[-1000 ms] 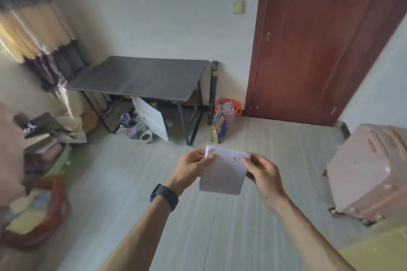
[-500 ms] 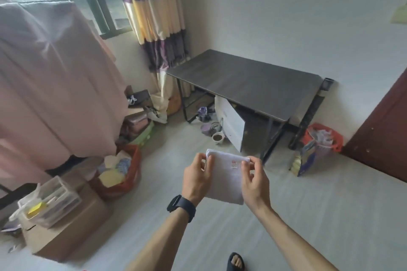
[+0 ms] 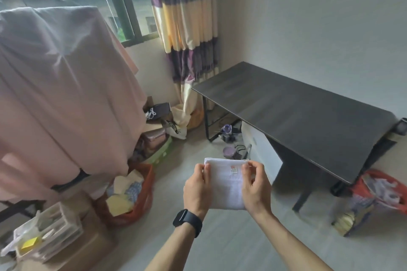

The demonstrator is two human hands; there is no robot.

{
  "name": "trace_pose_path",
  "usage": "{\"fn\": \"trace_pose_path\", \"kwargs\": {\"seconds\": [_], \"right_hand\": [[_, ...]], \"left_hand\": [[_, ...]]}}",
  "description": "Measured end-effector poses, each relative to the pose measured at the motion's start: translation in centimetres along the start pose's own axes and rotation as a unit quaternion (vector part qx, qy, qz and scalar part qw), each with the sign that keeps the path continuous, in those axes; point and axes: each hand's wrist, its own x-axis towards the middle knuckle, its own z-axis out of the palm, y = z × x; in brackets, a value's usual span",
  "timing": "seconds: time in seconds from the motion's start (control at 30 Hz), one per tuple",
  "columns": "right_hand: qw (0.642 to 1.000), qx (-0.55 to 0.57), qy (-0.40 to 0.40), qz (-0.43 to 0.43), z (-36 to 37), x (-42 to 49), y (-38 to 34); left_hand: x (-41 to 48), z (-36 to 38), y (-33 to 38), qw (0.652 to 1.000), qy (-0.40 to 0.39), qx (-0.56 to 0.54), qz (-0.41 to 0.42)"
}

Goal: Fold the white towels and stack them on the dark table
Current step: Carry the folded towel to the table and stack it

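A: Grip status?
B: Both clamped. My left hand (image 3: 196, 189) pinches the white towel (image 3: 226, 185) by its left edge, and my right hand (image 3: 256, 187) has the right edge beside the red tag. The towel is folded and held in the air, long axis hanging down from the grip.
A: Target?
B: The dark table (image 3: 297, 114) is ahead and right of the grip, well apart. Right hand is nearer.
A: Obstructions?
B: I judge the path open. The white panel (image 3: 262, 149) leans under the table, below the line. The orange basket (image 3: 141, 193) is left of the grip.
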Motion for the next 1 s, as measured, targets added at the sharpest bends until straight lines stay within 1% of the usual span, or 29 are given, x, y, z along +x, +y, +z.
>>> {"fn": "trace_pose_path", "kwargs": {"seconds": [0.23,0.37,0.5,0.67,0.77,0.87,1.0], "right_hand": [[0.999,-0.03,-0.01,0.019,8.5,11.7,0.5],[0.998,-0.039,0.024,0.049,12.3,17.2,0.5],[0.994,-0.044,0.045,0.092,15.0,22.4,1.2],[0.989,-0.047,0.069,0.122,17.6,29.8,4.1],[0.984,-0.043,0.08,0.154,19.0,34.4,7.0],[0.978,-0.042,0.076,0.189,20.4,39.4,9.9],[0.972,-0.054,0.072,0.216,22.1,46.4,12.1]], "left_hand": [[17.4,1.6,-1.6,0.997,-0.08,-0.022,0.006],[25.2,3.0,-1.5,0.99,-0.135,-0.047,-0.002],[31.7,5.1,-1.0,0.985,-0.162,-0.057,-0.015],[39.3,9.7,-0.6,0.978,-0.201,-0.046,-0.013],[44.3,13.5,-0.8,0.972,-0.232,-0.017,-0.015],[49.1,17.0,-0.4,0.968,-0.251,0.023,-0.017],[55.7,20.6,1.2,0.96,-0.273,0.046,-0.041]]}}
